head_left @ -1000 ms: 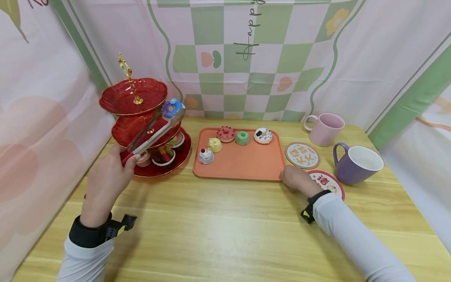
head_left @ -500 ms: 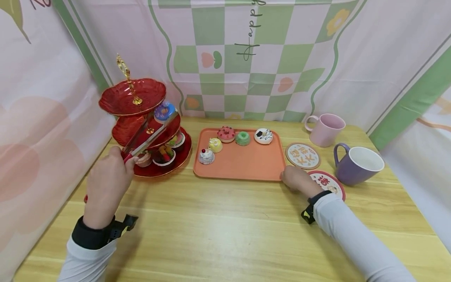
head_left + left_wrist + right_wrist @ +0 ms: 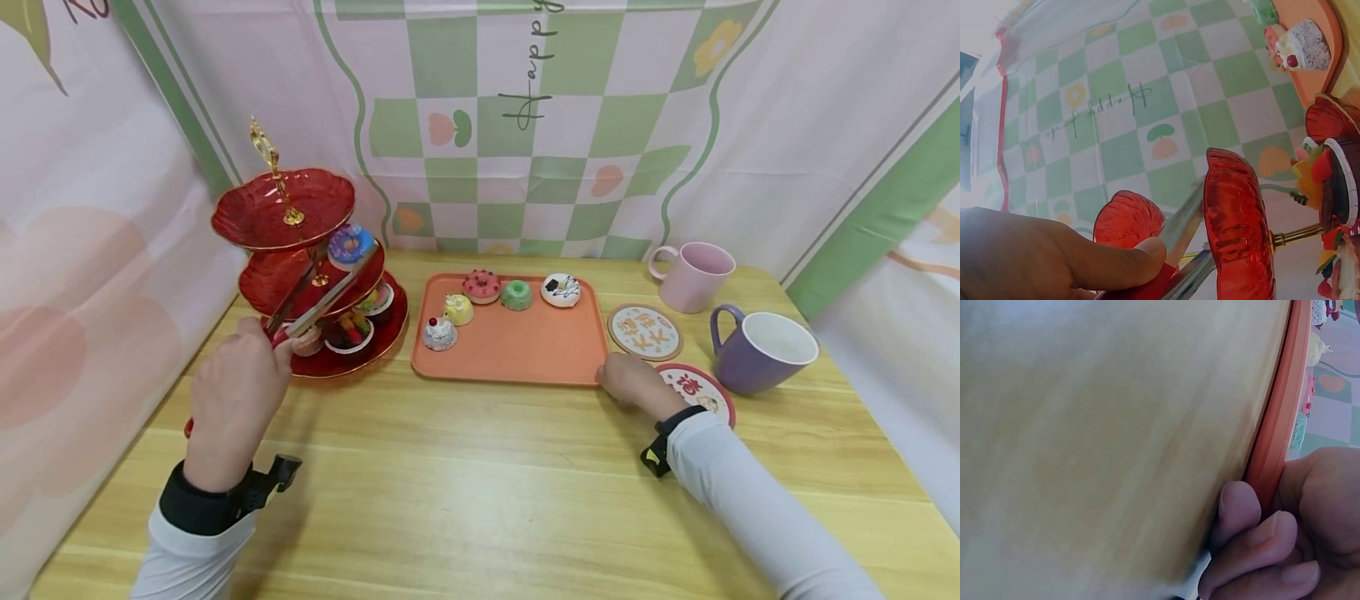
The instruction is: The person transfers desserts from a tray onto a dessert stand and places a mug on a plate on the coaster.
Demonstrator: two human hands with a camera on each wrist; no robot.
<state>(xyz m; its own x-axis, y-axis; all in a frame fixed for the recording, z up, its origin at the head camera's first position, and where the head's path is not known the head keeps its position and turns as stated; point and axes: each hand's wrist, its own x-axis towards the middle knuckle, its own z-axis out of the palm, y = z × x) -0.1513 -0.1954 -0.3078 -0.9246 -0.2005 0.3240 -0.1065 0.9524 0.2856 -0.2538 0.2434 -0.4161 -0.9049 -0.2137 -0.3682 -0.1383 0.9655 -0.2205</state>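
My left hand [image 3: 238, 400] holds a pair of red-handled metal tongs [image 3: 330, 298], tips reaching over the middle tier of a red three-tier cake stand [image 3: 255, 217]. A blue ring doughnut [image 3: 349, 243] sits on that tier's right side, by the tong tips; whether they touch it I cannot tell. In the left wrist view, the thumb [image 3: 1122, 265] presses along the tongs, while a red tier hides their tips. My right hand [image 3: 637, 385] grips the near right corner of an orange tray [image 3: 525, 354], its fingers [image 3: 1260, 540] curled at the rim in the right wrist view.
Several small cakes stand on the tray, among them a pink doughnut [image 3: 481, 286] and a white doughnut [image 3: 561, 289]. Fruit-topped cups [image 3: 351, 333] fill the stand's bottom tier. To the right are a pink mug [image 3: 694, 275], a purple mug [image 3: 761, 354] and two round coasters [image 3: 645, 332].
The blue doughnut, held up in the tongs a second ago, has come down and left onto the middle tier. My left hand has drawn slightly back. My right hand stays at the tray.
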